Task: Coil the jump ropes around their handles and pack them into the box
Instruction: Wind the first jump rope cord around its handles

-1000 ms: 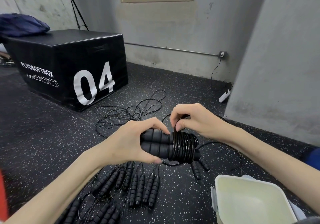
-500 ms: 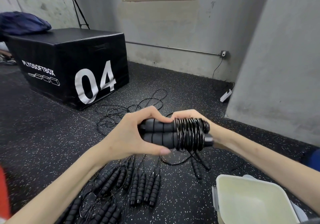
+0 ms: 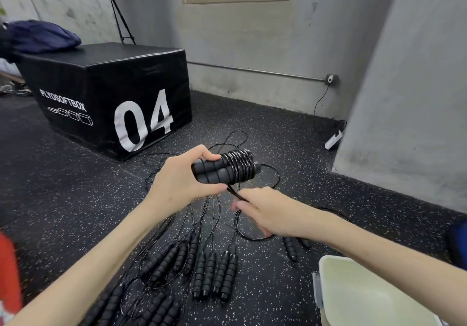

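Observation:
My left hand [image 3: 182, 176] grips a pair of black foam jump-rope handles [image 3: 212, 171], held side by side above the floor. Glossy black cord is coiled in many turns round their right half [image 3: 238, 165]. Just below, my right hand [image 3: 262, 212] pinches the loose tail of that cord, which runs taut up to the coil. Several more black jump ropes [image 3: 207, 275] lie on the floor beneath my arms, their handles in rows and their cords tangled. The pale plastic box [image 3: 326, 262] stands open at the bottom right.
A black plyo box marked 04 [image 3: 113, 93] stands at the back left with a dark blue bag [image 3: 43, 36] on top. Grey walls close the back and right. A white power strip [image 3: 333, 140] lies by the wall. Loose cords [image 3: 227, 143] sprawl on the speckled floor.
My right hand has come off the top of the coil and dropped below the handles, pulling the cord's tail down. My left hand has lifted the bundle slightly up.

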